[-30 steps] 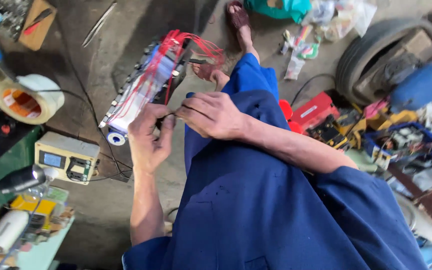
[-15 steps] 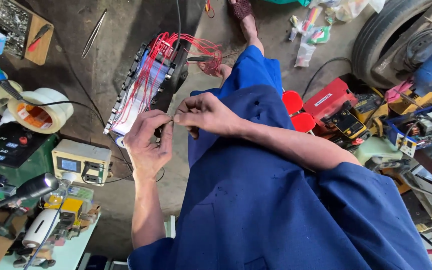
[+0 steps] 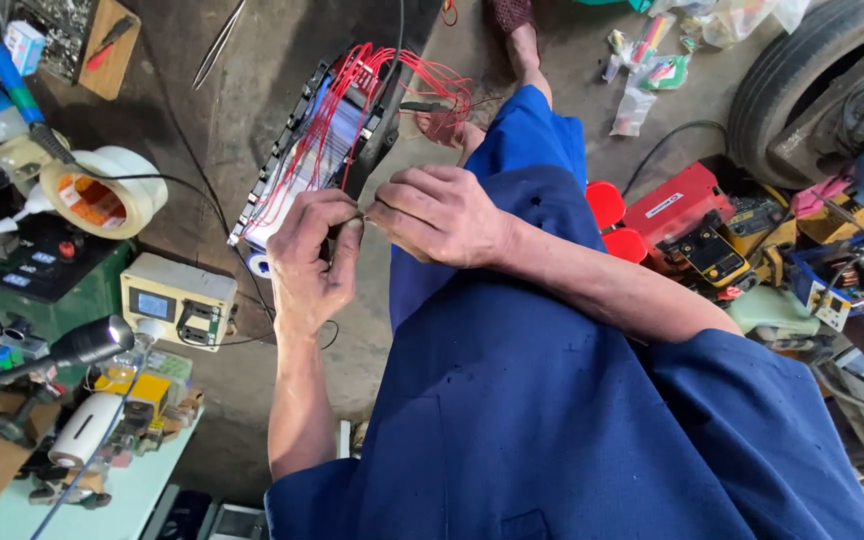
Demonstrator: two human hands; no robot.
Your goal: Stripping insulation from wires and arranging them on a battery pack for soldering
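Your fingers (image 3: 352, 222) are pinching together on something too small to make out, left hand (image 3: 312, 255) and right hand (image 3: 442, 215) meeting fingertip to fingertip. Just beyond them, the long flat battery pack strung with red wires (image 3: 317, 140) is leaning on the concrete floor (image 3: 252, 100). A cream box-shaped meter with a blue screen (image 3: 177, 300) is sitting left, near a white tape roll with an orange core (image 3: 102, 192).

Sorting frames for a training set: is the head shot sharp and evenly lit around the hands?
Head view: left hand and right hand sharp in soft daylight, no glare; red wires crisp; tyre bends at the corner, wide-lens distortion; floor darker.
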